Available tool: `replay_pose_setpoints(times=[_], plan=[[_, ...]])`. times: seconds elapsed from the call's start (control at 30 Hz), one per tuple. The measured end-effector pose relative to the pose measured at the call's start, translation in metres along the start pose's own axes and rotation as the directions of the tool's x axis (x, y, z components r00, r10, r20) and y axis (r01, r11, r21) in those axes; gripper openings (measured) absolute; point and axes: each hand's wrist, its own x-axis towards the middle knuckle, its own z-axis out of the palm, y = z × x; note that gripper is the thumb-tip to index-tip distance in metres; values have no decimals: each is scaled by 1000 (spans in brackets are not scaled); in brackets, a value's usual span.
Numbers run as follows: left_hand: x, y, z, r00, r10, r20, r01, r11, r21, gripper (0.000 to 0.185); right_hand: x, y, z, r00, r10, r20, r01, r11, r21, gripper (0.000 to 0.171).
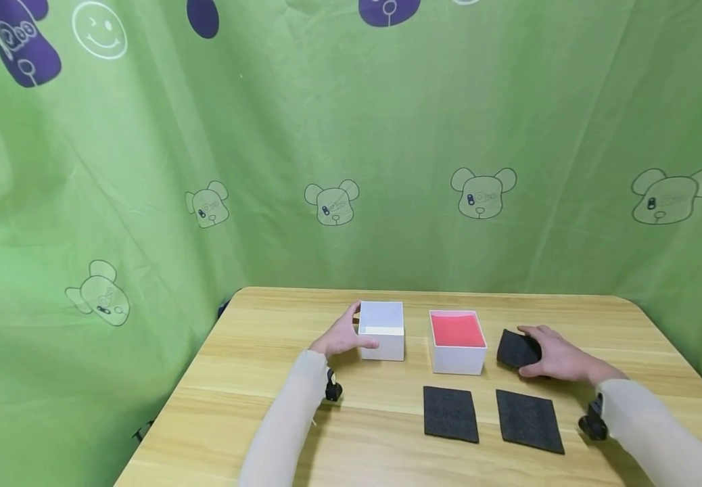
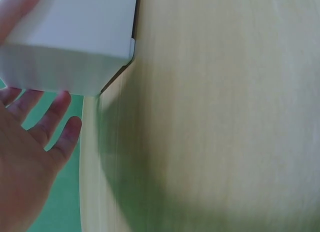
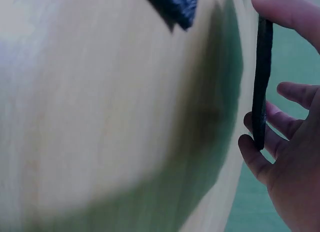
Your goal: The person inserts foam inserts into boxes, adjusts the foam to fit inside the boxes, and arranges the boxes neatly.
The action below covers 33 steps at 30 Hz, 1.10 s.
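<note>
My left hand grips the left side of an open white box, its thumb across the front. Seen from the left wrist, the fingertips meet one wall of the white box and the thumb lies on another face. On the right, my right hand holds a black felt-like square, which is tilted. Edge-on in the right wrist view, this thin black square sits between thumb and fingers. Between the hands stands a second white box with a red sheet in it.
Two more black squares lie flat side by side on the wooden table, nearer to me than the boxes. A green curtain with bear prints hangs behind the table's far edge and along its sides.
</note>
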Motion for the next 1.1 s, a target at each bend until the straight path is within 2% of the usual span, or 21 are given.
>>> replay_pose_setpoints(times=[0.17, 0.47, 0.87, 1.1], plan=[[-2, 1, -1, 1000, 10, 6, -10, 1000, 0, 120, -6, -10, -8, 1000, 22, 1, -22, 1000, 3, 97], [-1, -3, 1, 998, 65, 24, -65, 998, -14, 120, -19, -28, -27, 998, 10, -65, -7, 999, 39, 95], [-3, -3, 1, 998, 53, 25, -53, 998, -20, 118, -18, -64, -47, 992, -63, -108, 63, 998, -2, 97], [-5, -4, 2, 998, 49, 29, -48, 998, -42, 116, -13, -82, -49, 987, -106, -123, 105, 994, -20, 93]])
